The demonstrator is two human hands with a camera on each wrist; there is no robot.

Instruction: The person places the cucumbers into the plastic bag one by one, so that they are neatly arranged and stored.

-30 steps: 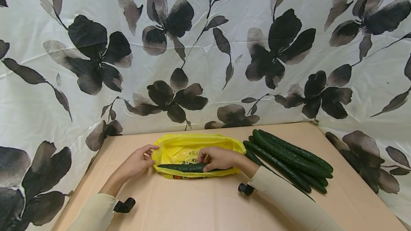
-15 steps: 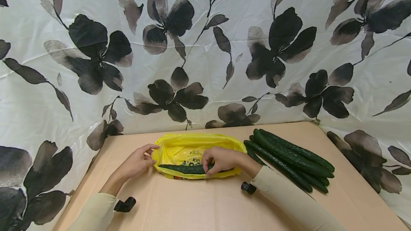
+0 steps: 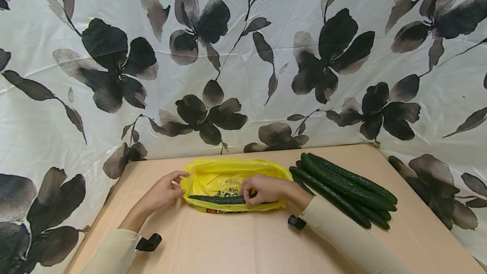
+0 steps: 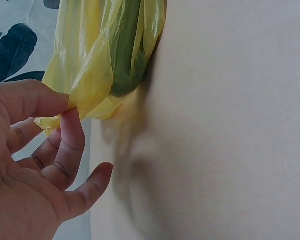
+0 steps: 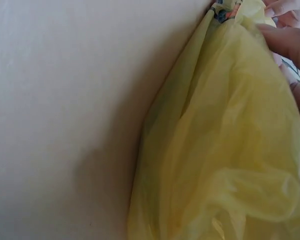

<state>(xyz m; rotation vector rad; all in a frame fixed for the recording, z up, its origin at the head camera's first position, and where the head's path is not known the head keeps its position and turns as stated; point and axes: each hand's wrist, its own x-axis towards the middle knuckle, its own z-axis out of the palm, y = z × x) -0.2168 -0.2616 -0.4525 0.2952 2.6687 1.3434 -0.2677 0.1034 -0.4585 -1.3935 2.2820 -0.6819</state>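
Observation:
A yellow plastic bag (image 3: pixel 213 181) lies on its side, mouth gaping, in the middle of the head view. Inside it, along the front edge, rests a dark green cucumber (image 3: pixel 217 200); its end shows through the film in the left wrist view. My left hand (image 3: pixel 167 188) pinches the bag's left end between thumb and index finger, with the other fingers loosely bent. At the bag's front rim, my right hand (image 3: pixel 262 189) pinches the film with curled fingers, close against the cucumber. Its fingertips are partly hidden.
Several more cucumbers (image 3: pixel 342 185) are piled to the right of the bag, just behind the right forearm. A beige tabletop (image 3: pixel 213 244) lies below. Floral cloth (image 3: pixel 266 75) hangs along the back and sides.
My right hand has come off the cucumber's top and shifted slightly right to the bag's front rim. More print inside the bag shows. My left hand keeps its hold.

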